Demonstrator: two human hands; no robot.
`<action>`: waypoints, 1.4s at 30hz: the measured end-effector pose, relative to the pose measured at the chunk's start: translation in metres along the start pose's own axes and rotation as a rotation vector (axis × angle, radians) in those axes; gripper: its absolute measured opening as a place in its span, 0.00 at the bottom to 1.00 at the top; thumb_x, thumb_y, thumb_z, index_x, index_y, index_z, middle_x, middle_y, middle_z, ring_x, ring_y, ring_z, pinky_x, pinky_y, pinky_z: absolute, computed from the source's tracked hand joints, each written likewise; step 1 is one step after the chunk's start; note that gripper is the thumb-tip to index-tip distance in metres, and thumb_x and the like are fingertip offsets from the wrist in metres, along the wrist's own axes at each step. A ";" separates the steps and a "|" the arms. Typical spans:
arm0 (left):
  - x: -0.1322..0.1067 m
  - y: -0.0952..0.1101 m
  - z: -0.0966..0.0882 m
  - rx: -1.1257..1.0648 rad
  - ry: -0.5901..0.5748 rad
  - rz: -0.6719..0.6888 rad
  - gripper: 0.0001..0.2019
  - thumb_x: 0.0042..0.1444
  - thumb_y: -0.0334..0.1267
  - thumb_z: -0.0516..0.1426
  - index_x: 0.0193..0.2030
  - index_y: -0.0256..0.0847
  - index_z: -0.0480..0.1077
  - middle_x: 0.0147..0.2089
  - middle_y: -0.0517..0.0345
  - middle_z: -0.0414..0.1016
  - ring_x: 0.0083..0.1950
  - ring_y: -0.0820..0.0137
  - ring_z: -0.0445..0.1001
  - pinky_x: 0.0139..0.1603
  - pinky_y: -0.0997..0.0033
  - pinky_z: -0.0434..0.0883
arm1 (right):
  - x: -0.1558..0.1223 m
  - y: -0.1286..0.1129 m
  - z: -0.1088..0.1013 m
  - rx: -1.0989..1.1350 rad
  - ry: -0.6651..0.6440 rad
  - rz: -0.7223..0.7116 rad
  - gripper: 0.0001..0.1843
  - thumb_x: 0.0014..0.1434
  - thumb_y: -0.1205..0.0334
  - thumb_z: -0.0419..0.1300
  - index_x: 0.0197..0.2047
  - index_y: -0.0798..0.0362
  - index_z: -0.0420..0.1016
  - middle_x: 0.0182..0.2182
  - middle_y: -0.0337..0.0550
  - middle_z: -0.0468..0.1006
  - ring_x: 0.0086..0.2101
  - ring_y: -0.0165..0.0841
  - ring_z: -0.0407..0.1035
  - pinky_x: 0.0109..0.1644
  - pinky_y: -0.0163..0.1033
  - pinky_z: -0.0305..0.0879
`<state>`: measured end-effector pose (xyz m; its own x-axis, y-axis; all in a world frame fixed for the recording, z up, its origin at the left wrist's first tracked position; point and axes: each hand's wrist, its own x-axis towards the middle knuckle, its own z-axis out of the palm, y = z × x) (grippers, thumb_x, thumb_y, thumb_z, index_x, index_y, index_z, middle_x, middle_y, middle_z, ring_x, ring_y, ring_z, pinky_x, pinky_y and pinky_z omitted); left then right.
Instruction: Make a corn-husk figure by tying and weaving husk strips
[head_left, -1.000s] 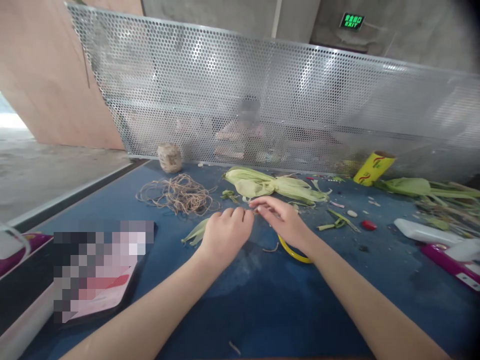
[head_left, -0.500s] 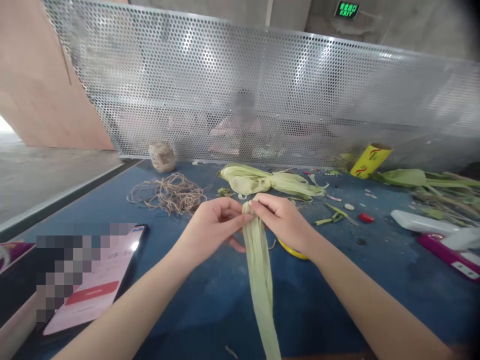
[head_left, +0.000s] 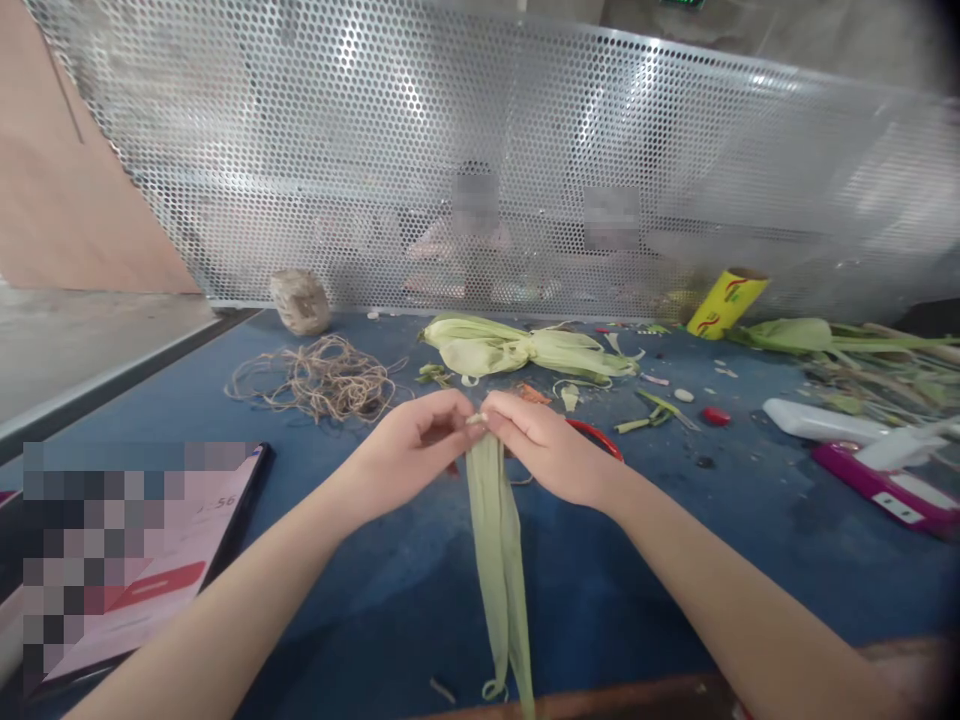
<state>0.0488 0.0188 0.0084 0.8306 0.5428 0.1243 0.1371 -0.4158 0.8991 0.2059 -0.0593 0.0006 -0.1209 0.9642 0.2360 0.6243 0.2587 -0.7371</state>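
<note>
Green husk strip [head_left: 495, 540] now hanging over blue table [head_left: 675, 570], pinched at its top end between left hand [head_left: 405, 460] and right hand [head_left: 547, 450], fingertips together. Lifted from tabletop within the last second; judged as handling begun.

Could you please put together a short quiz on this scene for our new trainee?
1. True or false: the left hand and the right hand both pinch the top end of the husk strip.
2. The twine lies: A) left of the husk bundle; B) right of it; C) on top of it.
3. What colour is the table?
Key: 1 true; 2 A; 3 blue.
</note>
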 end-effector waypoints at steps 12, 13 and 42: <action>-0.005 -0.002 0.008 0.508 0.256 0.296 0.08 0.58 0.35 0.49 0.29 0.39 0.65 0.25 0.64 0.63 0.26 0.77 0.62 0.28 0.79 0.62 | 0.007 0.007 0.013 0.504 0.031 0.020 0.14 0.61 0.56 0.46 0.26 0.52 0.56 0.22 0.32 0.52 0.22 0.24 0.49 0.25 0.31 0.49; -0.005 -0.003 0.009 0.561 0.294 0.332 0.08 0.58 0.34 0.48 0.30 0.39 0.65 0.26 0.63 0.65 0.28 0.76 0.64 0.30 0.78 0.63 | 0.008 0.007 0.015 0.586 0.038 0.045 0.14 0.61 0.55 0.46 0.26 0.52 0.56 0.21 0.31 0.51 0.21 0.24 0.48 0.23 0.31 0.48; -0.008 -0.004 0.026 0.850 0.589 0.460 0.06 0.57 0.33 0.51 0.30 0.39 0.66 0.30 0.58 0.71 0.34 0.71 0.69 0.38 0.74 0.65 | 0.012 -0.005 0.031 1.018 0.327 0.256 0.15 0.57 0.59 0.51 0.20 0.53 0.57 0.11 0.28 0.52 0.14 0.21 0.45 0.18 0.30 0.42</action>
<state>0.0556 -0.0022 -0.0073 0.5445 0.3758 0.7499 0.3931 -0.9041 0.1677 0.1771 -0.0469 -0.0125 0.2253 0.9731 0.0474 -0.3450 0.1252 -0.9302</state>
